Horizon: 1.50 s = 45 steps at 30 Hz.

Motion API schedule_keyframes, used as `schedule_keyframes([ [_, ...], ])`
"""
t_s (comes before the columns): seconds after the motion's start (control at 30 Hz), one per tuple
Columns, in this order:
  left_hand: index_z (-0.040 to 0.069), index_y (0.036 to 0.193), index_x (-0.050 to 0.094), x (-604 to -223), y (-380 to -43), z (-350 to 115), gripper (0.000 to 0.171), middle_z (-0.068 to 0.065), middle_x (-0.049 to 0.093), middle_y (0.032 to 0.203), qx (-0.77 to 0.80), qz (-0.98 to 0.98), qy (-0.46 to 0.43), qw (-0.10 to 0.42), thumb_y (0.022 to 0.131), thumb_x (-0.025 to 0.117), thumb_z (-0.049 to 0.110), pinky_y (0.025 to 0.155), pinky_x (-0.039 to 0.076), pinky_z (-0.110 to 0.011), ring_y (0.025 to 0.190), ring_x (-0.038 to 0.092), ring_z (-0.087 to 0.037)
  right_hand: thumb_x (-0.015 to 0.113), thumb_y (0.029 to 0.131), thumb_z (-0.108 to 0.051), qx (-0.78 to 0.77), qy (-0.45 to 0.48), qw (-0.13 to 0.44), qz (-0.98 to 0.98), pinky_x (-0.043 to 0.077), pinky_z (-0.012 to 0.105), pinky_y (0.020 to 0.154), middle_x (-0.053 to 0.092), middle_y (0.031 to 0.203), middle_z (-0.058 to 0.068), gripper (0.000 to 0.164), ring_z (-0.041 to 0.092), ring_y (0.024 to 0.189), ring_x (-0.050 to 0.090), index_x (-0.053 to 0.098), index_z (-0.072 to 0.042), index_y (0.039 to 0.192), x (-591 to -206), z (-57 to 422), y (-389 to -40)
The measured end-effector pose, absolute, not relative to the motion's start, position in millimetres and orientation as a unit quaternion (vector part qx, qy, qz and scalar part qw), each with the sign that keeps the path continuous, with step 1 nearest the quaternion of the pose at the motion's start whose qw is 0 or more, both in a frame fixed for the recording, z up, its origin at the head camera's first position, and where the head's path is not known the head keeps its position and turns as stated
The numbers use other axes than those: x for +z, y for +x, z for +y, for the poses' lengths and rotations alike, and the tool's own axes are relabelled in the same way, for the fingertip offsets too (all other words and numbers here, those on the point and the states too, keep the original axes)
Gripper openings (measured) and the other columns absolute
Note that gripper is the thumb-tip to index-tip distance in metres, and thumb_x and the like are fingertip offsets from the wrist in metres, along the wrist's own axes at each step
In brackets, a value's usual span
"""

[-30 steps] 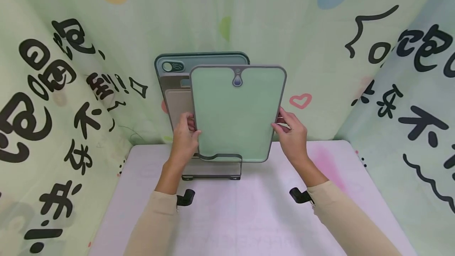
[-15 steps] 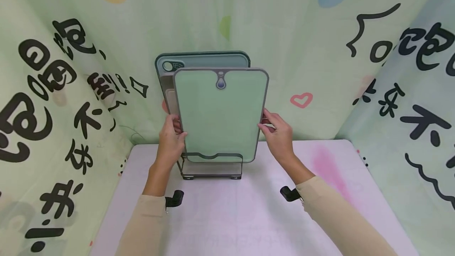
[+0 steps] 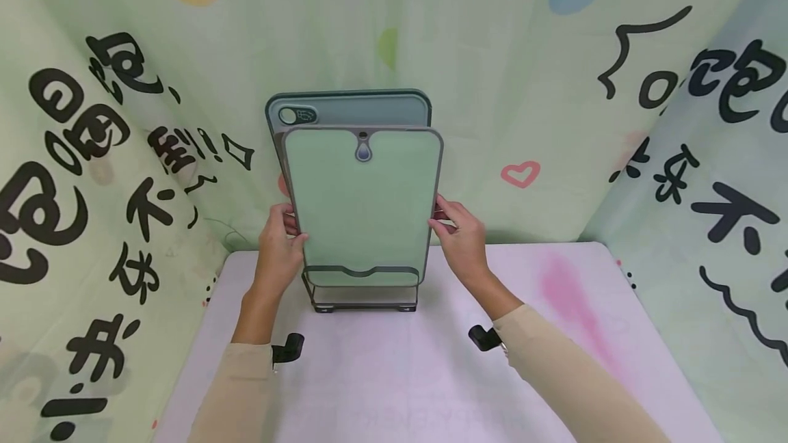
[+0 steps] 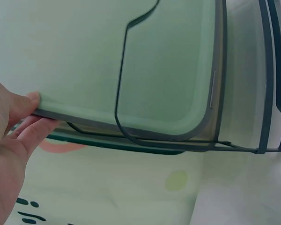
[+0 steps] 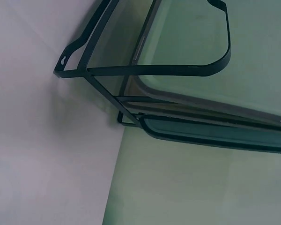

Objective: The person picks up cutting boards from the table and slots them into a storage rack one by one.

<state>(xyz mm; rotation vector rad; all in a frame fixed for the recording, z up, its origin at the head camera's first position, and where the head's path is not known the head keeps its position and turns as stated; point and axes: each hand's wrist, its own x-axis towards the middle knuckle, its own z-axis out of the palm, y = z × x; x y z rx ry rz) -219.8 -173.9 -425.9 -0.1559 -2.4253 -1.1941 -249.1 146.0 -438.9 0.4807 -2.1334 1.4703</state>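
A light green cutting board (image 3: 363,210) with a grey rim stands upright, its lower edge behind the front bar of a black wire rack (image 3: 363,271). My left hand (image 3: 277,248) pinches its left edge, thumb in front and fingers behind. Across from it, my right hand (image 3: 462,238) pinches the right edge. Behind this board a larger blue-grey cutting board (image 3: 369,109) with a dark rim leans in the rack, mostly covered. In the right wrist view the green board (image 5: 192,37) sits inside the rack's front loop (image 5: 168,70); the right hand is out of that view.
The rack stands on a pale pinkish table (image 3: 394,374) with a pink stain (image 3: 572,299) at the right. A light green curtain (image 3: 480,53) printed with black characters and coloured shapes hangs behind and at both sides.
Both hands have moved left with the green cutting board and slightly down. The board now lines up with the rack and covers more of the board behind it.
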Motion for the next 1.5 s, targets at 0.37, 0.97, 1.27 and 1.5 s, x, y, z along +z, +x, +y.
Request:
schedule_keyframes([
  [0.37, -0.008, 0.132, 0.042, -433, -219, -179, 0.051, -0.025, 0.056, 0.111, -0.438, -0.870, -0.050, 0.223, 0.089, 0.067, -0.018, 0.083, 0.057, -0.050, 0.100, 0.059, -0.038, 0.075, 0.089, 0.008, 0.534, 0.175, 0.251, -0.788, 0.060, 0.034, 0.088, 0.072, 0.114, 0.019, 0.048, 0.033, 0.103, 0.073, 0.065, 0.003, 0.135, -437, 139, -248],
  [0.97, -0.009, 0.135, 0.040, -443, -215, -183, 0.050, -0.026, 0.053, 0.116, -0.423, -0.877, -0.043, 0.223, 0.092, 0.064, -0.016, 0.089, 0.058, -0.052, 0.105, 0.058, -0.040, 0.076, 0.086, 0.010, 0.547, 0.194, 0.260, -0.772, 0.059, 0.028, 0.087, 0.072, 0.111, 0.019, 0.047, 0.033, 0.102, 0.073, 0.066, 0.004, 0.133, -445, 132, -244],
  [1.27, -0.010, 0.134, 0.042, -453, -215, -188, 0.050, -0.026, 0.052, 0.114, -0.409, -0.879, -0.055, 0.237, 0.091, 0.066, -0.016, 0.085, 0.056, -0.049, 0.105, 0.058, -0.039, 0.075, 0.088, 0.008, 0.541, 0.199, 0.263, -0.774, 0.061, 0.033, 0.084, 0.073, 0.109, 0.019, 0.045, 0.031, 0.100, 0.074, 0.067, 0.003, 0.132, -453, 129, -244],
  [1.5, -0.011, 0.134, 0.042, -460, -213, -187, 0.050, -0.026, 0.052, 0.114, -0.411, -0.881, -0.045, 0.229, 0.091, 0.067, -0.015, 0.085, 0.057, -0.049, 0.105, 0.058, -0.039, 0.075, 0.089, 0.008, 0.535, 0.203, 0.251, -0.781, 0.059, 0.024, 0.086, 0.072, 0.111, 0.019, 0.046, 0.031, 0.102, 0.073, 0.066, 0.004, 0.134, -456, 129, -243],
])
